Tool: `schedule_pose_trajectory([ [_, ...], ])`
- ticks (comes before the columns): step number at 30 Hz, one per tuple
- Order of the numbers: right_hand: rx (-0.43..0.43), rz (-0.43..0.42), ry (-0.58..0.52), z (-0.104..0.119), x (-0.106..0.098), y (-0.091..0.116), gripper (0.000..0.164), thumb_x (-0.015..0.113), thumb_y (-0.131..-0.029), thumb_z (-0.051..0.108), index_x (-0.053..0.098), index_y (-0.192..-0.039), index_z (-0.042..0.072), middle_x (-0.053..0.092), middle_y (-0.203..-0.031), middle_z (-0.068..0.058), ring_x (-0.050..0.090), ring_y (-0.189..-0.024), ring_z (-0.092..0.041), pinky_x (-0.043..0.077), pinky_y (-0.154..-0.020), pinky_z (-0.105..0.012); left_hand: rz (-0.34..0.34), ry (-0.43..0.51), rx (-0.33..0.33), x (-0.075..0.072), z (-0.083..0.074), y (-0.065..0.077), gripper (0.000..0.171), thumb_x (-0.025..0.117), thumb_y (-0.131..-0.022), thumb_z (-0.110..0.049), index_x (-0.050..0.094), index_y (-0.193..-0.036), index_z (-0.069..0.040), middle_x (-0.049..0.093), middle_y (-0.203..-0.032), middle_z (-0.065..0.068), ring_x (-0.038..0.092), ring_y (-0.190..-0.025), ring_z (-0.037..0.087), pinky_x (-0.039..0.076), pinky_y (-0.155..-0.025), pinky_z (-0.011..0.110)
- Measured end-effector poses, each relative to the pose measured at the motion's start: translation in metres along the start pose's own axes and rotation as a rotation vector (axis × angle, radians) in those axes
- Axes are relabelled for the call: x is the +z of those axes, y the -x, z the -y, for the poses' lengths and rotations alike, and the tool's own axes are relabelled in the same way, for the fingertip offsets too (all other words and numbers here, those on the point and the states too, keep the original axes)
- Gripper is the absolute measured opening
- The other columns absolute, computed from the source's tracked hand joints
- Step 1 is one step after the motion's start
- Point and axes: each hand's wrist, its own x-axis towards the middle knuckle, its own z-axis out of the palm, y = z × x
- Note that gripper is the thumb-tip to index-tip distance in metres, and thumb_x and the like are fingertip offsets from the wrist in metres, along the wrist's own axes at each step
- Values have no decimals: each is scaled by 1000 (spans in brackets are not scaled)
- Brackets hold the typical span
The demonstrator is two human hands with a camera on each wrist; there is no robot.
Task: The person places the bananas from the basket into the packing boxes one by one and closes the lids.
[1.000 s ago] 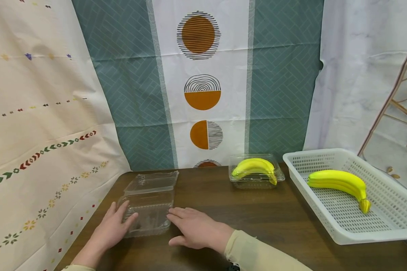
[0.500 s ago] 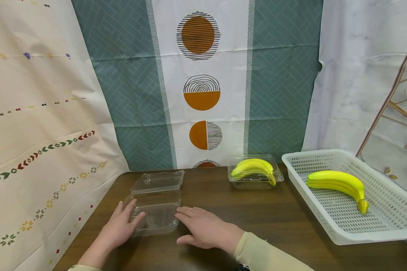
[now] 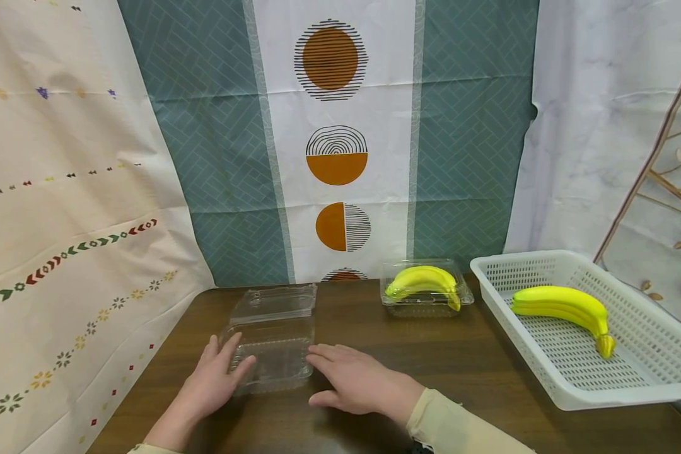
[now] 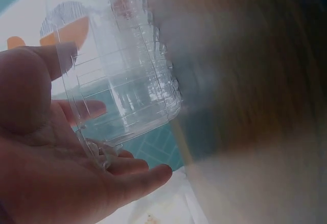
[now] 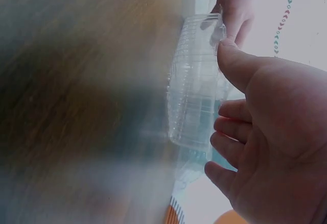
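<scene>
clear container sits between outstretched left fingers and right fingers, any lettering unclear.

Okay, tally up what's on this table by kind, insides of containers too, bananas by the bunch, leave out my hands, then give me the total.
White basket: 1
Clear plastic boxes: 2
Banana bunches: 2, one boxed, one in the basket
Total: 5

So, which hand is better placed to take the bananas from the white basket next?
Probably the right hand: it is nearer the white basket and its bananas, while the left hand is at the left side of the open clear container.
</scene>
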Motion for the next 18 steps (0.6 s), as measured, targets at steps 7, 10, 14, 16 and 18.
schedule_pose_trajectory([
  [7,33,14,-52,-7,-2,7,72,64,-110,56,50,-166,13,43,-174,-2,40,-160,-19,33,-129,-39,2,15,-1,6,-9,1,87,59,-112,-58,32,-172,-1,1,-171,49,6,-159,65,29,-115,84],
  [10,43,17,-68,-11,-3,10,73,65,-110,56,50,-167,13,42,-174,-2,40,-160,-20,34,-130,-40,-3,20,5,8,-13,1,86,60,-111,-57,34,-171,-1,3,-171,48,8,-160,64,31,-115,83],
  [14,50,14,-81,-16,-4,14,73,64,-110,56,50,-167,12,42,-174,-3,40,-160,-21,34,-130,-41,-9,33,22,10,-20,1,83,61,-112,-53,35,-171,-1,4,-171,49,9,-160,64,31,-116,82],
  [16,52,12,-88,-19,-5,17,73,64,-110,56,50,-166,11,42,-174,-4,40,-160,-21,34,-129,-42,-11,34,28,11,-23,1,82,61,-112,-53,35,-171,-1,4,-170,49,9,-160,63,32,-116,82],
  [18,53,8,-101,-20,-6,20,73,65,-110,55,50,-166,10,43,-174,-5,41,-160,-22,34,-129,-43,-11,31,29,13,-26,0,83,60,-112,-55,35,-171,-2,5,-171,48,10,-160,63,33,-115,82],
])
